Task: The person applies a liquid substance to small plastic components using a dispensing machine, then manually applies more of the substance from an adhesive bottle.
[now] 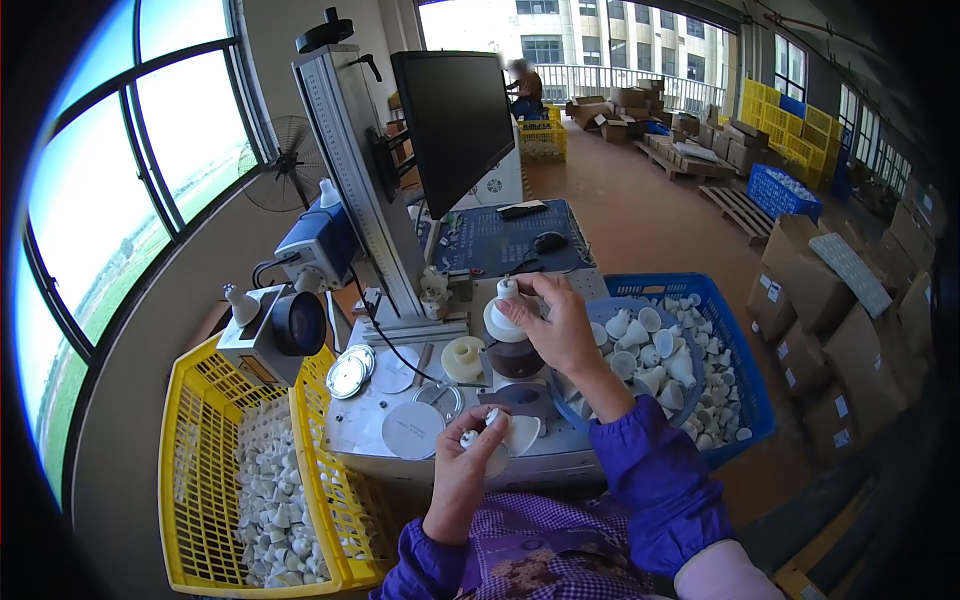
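My right hand (558,325) has its fingers round the narrow top of a white lamp-shaped part (497,322), which stands upright at a dark round fixture (515,360) on the machine's table. Lower and to the left, my left hand (462,470) holds white cup-shaped parts (522,434) between thumb and fingers, their narrow ends at the fingertips. A round tray (655,385) with several white parts lies to the right of my right hand. The laser-like head (270,330) of the machine hangs at the left, with a white part on top.
A yellow basket (182,480) of white parts stands at the left, a blue crate (755,400) of them at the right. Discs (412,430) and a cream ring (462,358) lie on the table. Behind are a monitor (455,125), a mouse (549,242), cartons (800,270) and a seated person (526,90).
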A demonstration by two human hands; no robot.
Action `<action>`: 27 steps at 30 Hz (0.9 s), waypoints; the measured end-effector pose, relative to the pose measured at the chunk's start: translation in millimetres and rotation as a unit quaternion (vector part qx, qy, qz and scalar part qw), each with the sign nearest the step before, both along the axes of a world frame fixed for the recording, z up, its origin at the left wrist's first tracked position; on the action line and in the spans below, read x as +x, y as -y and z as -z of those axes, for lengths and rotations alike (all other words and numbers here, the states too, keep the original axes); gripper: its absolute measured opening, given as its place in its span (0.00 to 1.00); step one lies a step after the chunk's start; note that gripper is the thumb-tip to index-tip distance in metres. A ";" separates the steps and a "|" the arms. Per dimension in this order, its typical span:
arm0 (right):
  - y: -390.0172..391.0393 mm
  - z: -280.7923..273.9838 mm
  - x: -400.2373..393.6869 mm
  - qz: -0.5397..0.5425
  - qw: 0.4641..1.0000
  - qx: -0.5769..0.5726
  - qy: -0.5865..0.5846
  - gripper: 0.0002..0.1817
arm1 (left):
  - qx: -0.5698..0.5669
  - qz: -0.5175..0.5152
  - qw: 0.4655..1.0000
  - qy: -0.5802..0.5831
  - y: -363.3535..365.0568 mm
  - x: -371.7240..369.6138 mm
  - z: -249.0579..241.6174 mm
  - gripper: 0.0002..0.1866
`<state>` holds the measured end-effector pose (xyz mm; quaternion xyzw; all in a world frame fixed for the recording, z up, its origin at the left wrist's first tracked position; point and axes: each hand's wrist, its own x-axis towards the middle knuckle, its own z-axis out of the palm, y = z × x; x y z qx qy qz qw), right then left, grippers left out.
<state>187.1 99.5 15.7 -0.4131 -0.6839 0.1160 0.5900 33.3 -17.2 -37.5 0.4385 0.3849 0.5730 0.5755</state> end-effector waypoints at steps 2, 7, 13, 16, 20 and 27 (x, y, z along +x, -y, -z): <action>0.2 -1.6 1.1 -0.007 1.000 -0.003 -0.002 0.16 | -0.006 -0.001 1.000 -0.007 0.6 0.9 -2.4 0.10; -1.4 -1.4 4.9 -0.029 0.999 -0.011 -0.005 0.18 | -0.002 -0.002 1.000 -0.027 -2.1 3.6 -7.5 0.09; 6.0 4.3 33.2 -0.045 0.993 -0.020 -0.108 0.17 | 0.039 0.001 0.998 -0.054 -3.0 2.5 -13.3 0.09; 9.7 26.4 70.6 0.016 0.988 -0.137 -0.066 0.13 | 0.050 -0.013 0.995 -0.087 -3.0 0.5 -11.1 0.08; 37.7 47.3 84.4 0.046 0.980 -0.179 0.073 0.11 | 0.052 -0.008 0.994 -0.095 -4.8 6.5 -2.7 0.09; 30.2 87.6 71.2 0.070 0.909 -0.239 0.335 0.16 | 0.099 0.014 0.985 -0.138 3.4 15.2 2.8 0.10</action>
